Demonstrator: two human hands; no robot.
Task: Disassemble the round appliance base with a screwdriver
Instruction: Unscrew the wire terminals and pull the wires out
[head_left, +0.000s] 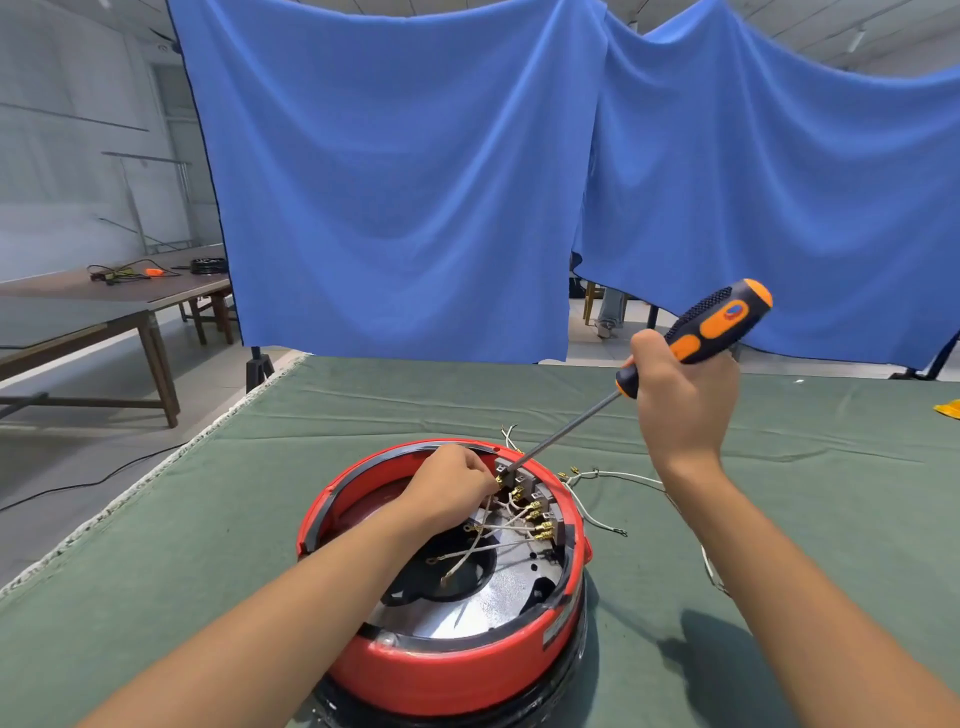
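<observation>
Base: rigid, likely heavy; steady by its rim. Left hand pinches a terminal; right hand grips the screwdriver.

Base: round red appliance base, open side up, on green-covered table.
Right hand: right hand gripping orange-and-black screwdriver, shaft slanting down, tip at grey terminal block by far rim.
Left hand: left hand inside base, pinching brass connector beside tip.
Wires: white wires trailing right over table.
Backdrop: blue cloth hanging behind.
</observation>
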